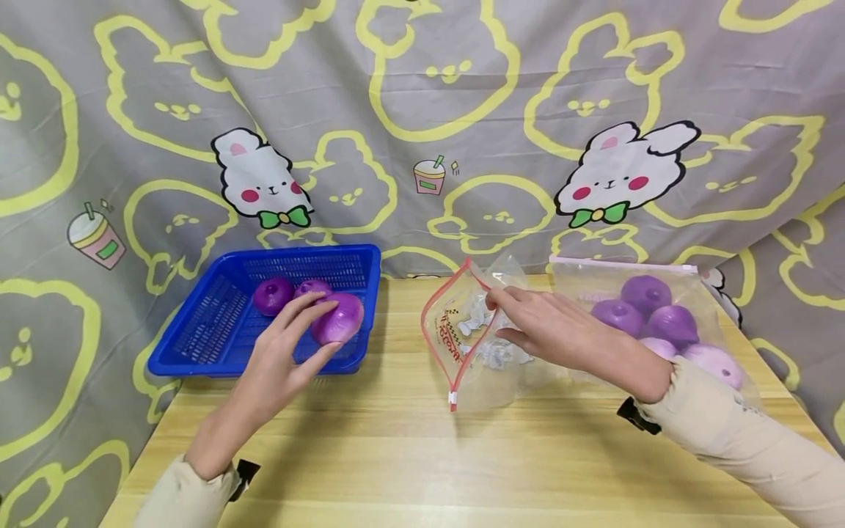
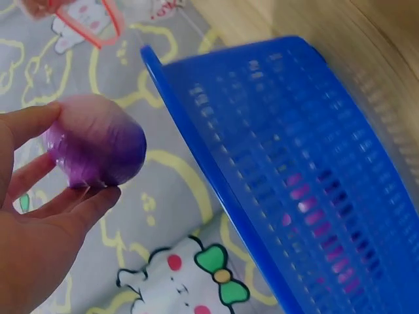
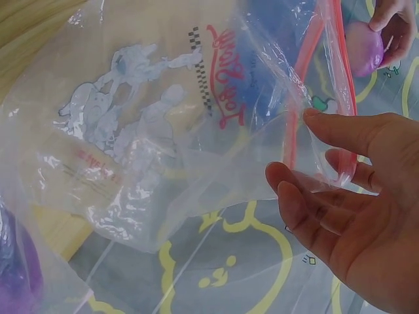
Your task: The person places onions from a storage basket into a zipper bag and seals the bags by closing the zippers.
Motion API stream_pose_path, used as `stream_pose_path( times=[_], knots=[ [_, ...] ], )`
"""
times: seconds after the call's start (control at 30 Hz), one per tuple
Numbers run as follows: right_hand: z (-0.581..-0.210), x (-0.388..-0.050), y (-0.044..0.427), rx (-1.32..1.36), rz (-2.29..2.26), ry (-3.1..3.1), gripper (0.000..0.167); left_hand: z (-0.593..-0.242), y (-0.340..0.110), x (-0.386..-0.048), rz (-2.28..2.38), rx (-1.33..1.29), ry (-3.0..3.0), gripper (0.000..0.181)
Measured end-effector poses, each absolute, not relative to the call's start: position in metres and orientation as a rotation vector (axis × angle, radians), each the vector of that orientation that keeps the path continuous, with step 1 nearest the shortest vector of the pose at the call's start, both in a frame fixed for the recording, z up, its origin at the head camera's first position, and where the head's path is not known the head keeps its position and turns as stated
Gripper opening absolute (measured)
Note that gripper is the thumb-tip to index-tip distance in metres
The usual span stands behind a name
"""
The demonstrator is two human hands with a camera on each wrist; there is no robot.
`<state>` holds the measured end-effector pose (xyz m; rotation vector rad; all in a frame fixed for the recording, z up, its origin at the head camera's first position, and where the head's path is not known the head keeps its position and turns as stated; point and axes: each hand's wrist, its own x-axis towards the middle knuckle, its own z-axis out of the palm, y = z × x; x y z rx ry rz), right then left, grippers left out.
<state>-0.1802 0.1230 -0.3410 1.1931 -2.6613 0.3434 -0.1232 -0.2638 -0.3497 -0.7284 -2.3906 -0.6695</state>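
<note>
In the head view my left hand [image 1: 267,378] holds a purple onion [image 1: 339,320] between thumb and fingers, raised over the near right corner of a blue plastic basket [image 1: 218,361]. Two more onions [image 1: 273,296] lie inside that basket. My right hand [image 1: 561,330] pinches the upper edge of a clear zip bag [image 1: 454,341] with a red zip strip, and its mouth gapes toward the basket. White figures and red lettering are printed on the bag [image 3: 131,98]. The left wrist view shows the held onion [image 2: 98,140] beside the basket, gripped by curled fingers.
At the right of the wooden table [image 1: 396,455] lies a second clear zip bag [image 1: 568,282] with a pale zip strip, holding several onions [image 1: 672,326]. A grey patterned cloth [image 1: 475,154] hangs behind the table. The white slider [image 1: 452,398] sits at the red strip's near end.
</note>
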Motion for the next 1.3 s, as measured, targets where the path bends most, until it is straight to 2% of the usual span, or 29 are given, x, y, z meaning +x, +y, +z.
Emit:
stream_pose_path(
  times=[0.57,0.87,1.3],
  knots=[
    [-0.340,-0.176,0.121,1.202,0.310,-2.672,0.040,-0.350,-0.214,-0.117,-0.780,-0.991,-2.423,0.054],
    [-0.335,-0.172,0.123,1.212,0.269,-2.665,0.041,-0.355,-0.193,-0.121,-0.719,-1.025,-2.455,0.057],
    [-0.332,-0.164,0.124,1.202,0.181,-2.623,0.039,-0.357,-0.163,-0.131,-0.674,-1.148,-2.442,0.051]
  ],
)
